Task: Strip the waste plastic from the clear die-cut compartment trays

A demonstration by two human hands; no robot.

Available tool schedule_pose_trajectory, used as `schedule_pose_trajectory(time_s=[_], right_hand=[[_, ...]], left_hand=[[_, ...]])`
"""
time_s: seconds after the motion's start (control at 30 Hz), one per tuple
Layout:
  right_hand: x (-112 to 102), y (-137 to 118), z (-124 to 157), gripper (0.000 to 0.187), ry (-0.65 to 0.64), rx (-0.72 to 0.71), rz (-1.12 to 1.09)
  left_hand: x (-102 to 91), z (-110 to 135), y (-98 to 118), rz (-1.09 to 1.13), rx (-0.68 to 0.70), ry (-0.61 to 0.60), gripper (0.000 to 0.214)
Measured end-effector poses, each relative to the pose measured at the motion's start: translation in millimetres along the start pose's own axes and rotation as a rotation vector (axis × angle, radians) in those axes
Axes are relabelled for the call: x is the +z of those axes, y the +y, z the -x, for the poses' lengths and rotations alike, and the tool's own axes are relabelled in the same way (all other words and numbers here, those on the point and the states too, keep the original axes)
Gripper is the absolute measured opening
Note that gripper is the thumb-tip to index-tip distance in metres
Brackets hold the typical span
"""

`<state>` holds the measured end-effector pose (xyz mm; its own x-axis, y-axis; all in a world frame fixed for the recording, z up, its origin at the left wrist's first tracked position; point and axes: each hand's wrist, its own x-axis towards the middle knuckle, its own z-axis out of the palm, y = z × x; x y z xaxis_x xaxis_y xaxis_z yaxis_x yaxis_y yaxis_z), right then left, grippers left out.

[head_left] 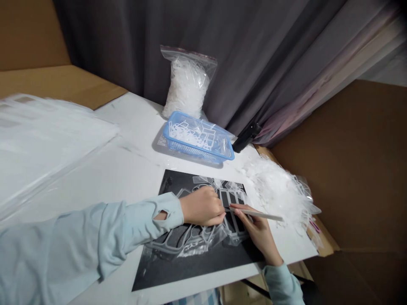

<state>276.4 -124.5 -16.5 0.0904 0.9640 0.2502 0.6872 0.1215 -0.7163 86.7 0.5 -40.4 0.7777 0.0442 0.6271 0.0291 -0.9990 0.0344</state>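
Clear plastic frame-shaped pieces (173, 245) lie in a cluster on a black mat (190, 275). My left hand (203, 206) is closed over them, knuckles up; its curled fingertips hide whatever they pinch. Coming from the right, my right hand (257, 228) grips a slim, pale, pen-like tool (265, 215) between thumb and fingers. The tool's narrow dark tip meets the left fingertips, beside a clear frame with several long slots (233, 212). Whether the tip touches the plastic, I cannot tell.
Behind the mat stands a blue basket (199, 148) of white frames, with a zip bag (187, 84) full of white pieces behind it. A loose heap of clear scraps (273, 190) lies right. Plastic sheets (47, 144) cover the left. Cardboard walls (349, 169) border the table.
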Motion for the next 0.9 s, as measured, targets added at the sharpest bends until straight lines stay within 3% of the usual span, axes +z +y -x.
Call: schedule_pose_trajectory(time_s=[0.5, 0.73, 0.9], right_hand=[[-0.4, -4.8, 2.3, 0.023, -0.083, -0.043, 0.043], [-0.5, -12.5, -3.3, 0.030, -0.206, -0.375, 0.460], [2.7, -3.3, -4.9, 0.032, -0.191, -0.512, 0.728]], left_hand=[[-1.9, -0.1, -1.2, 0.002, 0.057, -0.004, 0.030], [-2.9, -1.2, -3.7, 0.061, 0.036, -0.035, 0.025], [-4.5, -2.5, -3.7, 0.103, 0.014, -0.056, 0.022]])
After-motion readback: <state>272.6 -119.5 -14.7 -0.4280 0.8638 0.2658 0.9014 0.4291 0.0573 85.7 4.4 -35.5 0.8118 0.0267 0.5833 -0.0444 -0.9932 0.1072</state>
